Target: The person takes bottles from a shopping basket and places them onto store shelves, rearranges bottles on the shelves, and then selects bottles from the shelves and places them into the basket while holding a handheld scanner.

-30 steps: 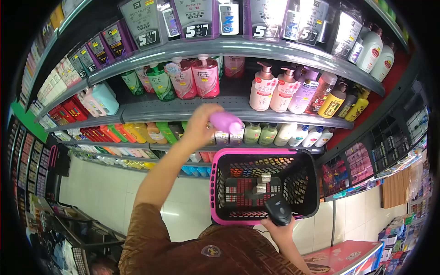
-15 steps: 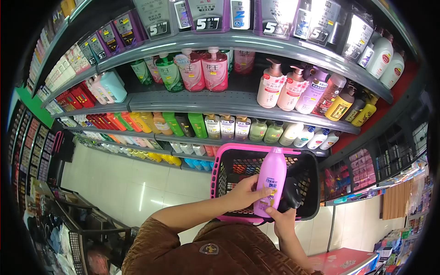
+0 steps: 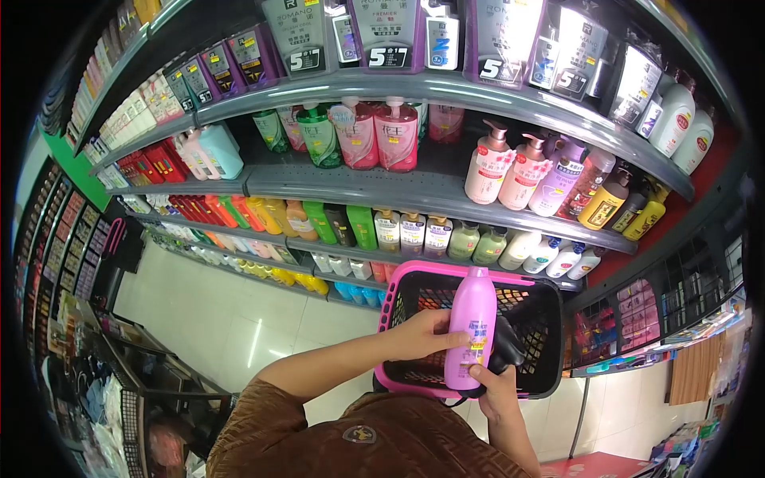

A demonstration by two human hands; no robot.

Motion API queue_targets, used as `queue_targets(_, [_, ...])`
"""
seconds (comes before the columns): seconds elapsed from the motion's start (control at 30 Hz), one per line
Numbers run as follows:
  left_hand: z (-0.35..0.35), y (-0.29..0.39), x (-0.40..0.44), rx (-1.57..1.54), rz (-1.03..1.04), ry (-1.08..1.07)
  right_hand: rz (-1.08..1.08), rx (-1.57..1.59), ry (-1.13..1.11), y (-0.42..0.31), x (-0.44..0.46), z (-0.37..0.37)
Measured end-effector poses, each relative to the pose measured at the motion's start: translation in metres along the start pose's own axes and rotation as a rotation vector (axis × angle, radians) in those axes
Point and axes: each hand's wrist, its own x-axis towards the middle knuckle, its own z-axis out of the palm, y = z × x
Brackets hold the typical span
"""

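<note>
A purple bottle (image 3: 472,327) stands upright above the shopping basket, its printed label and yellow sticker facing me. My left hand (image 3: 430,334) grips its left side, fingers partly hidden behind it. My right hand (image 3: 499,387) holds a black handheld device (image 3: 507,347), partly hidden by the bottle, and its thumb touches the bottle's lower right side. Beneath them is the black basket (image 3: 544,327) with a pink rim, its inside partly covered by the bottle and hands.
Store shelves (image 3: 335,185) curve across the front, with pink and green pump bottles (image 3: 396,135) on the middle one. Grey-and-purple packs (image 3: 390,36) line the upper shelf. A wire rack (image 3: 673,311) stands at the right, a dark crate (image 3: 131,422) at lower left.
The purple bottle has come down from near the shelf to over the basket and turned upright, label towards me. My right thumb now touches it, and the device has moved up slightly.
</note>
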Motion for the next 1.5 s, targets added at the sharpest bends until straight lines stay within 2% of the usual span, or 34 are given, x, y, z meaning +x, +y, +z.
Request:
queue_targets(0.07, [-0.008,-0.002,0.002,-0.028,-0.022,-0.016,-0.011,0.013,-0.001,0.003,-0.001,-0.002])
queue_targets(0.13, [-0.020,-0.006,0.006,0.156,0.255,0.123,-0.013,0.018,0.012,0.004,-0.004,-0.002])
queue_targets(0.2, [-0.061,0.018,0.010,0.161,0.339,0.331,-0.016,0.021,0.025,0.003,-0.005,-0.001])
queue_targets(0.23, [-0.083,0.033,0.016,0.134,0.341,0.510,-0.026,0.047,0.029,0.002,-0.007,0.000])
queue_targets(0.27, [-0.103,0.055,0.013,0.275,0.319,0.626,-0.035,0.073,0.034,0.001,-0.009,0.000])
queue_targets(0.3, [-0.131,0.062,0.028,0.625,0.514,0.831,-0.043,0.068,0.041,0.000,-0.011,0.001])
queue_targets(0.33, [-0.148,0.081,0.031,0.405,0.548,0.761,-0.048,0.062,0.067,0.000,-0.012,0.001])
queue_targets(0.43, [-0.184,0.143,0.065,0.437,0.707,0.837,-0.048,0.056,0.114,0.005,-0.020,-0.003])
queue_targets(0.5, [-0.244,0.162,0.115,0.878,0.874,1.096,-0.054,0.058,0.126,0.009,-0.022,-0.007])
queue_targets(0.53, [-0.254,0.174,0.127,0.876,0.881,1.084,-0.072,0.035,0.142,0.011,-0.023,-0.008])
queue_targets(0.6, [-0.265,0.192,0.147,1.007,0.620,1.224,-0.102,0.019,0.173,0.012,-0.027,-0.009])
queue_targets(0.63, [-0.269,0.198,0.154,1.007,0.629,1.206,-0.105,0.018,0.190,0.010,-0.029,-0.009])
queue_targets(0.7, [-0.277,0.203,0.161,1.292,0.595,1.330,-0.108,0.030,0.222,0.007,-0.035,-0.009])
queue_targets(0.8, [-0.258,0.211,0.157,1.218,0.514,1.292,-0.113,0.094,0.255,0.006,-0.042,-0.013])
queue_targets(0.83, [-0.261,0.213,0.159,1.100,0.457,1.203,-0.129,0.072,0.262,0.007,-0.043,-0.016])
queue_targets(1.0, [-0.215,0.218,0.170,1.182,0.508,1.145,-0.145,0.049,0.276,0.009,-0.045,-0.026])
queue_targets(1.07, [-0.219,0.218,0.186,1.165,0.506,1.127,-0.159,0.039,0.280,0.009,-0.044,-0.030])
queue_targets(1.13, [-0.242,0.213,0.214,1.320,0.759,1.119,-0.173,0.042,0.284,0.009,-0.045,-0.031])
queue_targets(1.17, [-0.246,0.211,0.222,1.319,0.763,1.111,-0.181,0.043,0.286,0.009,-0.046,-0.032])
queue_targets(1.27, [-0.244,0.213,0.238,1.403,0.713,1.134,-0.164,0.059,0.321,0.010,-0.050,-0.036])
queue_targets(1.33, [-0.254,0.222,0.250,1.450,0.507,1.069,-0.170,0.082,0.332,0.006,-0.052,-0.034])
queue_targets(1.37, [-0.259,0.223,0.254,1.449,0.510,1.066,-0.173,0.105,0.342,0.004,-0.054,-0.032])
queue_targets(1.43, [-0.258,0.226,0.257,1.488,0.688,1.067,-0.177,0.102,0.362,0.002,-0.055,-0.030])
queue_targets(1.5, [-0.258,0.228,0.260,1.550,0.712,1.073,-0.178,0.096,0.384,0.003,-0.057,-0.031])
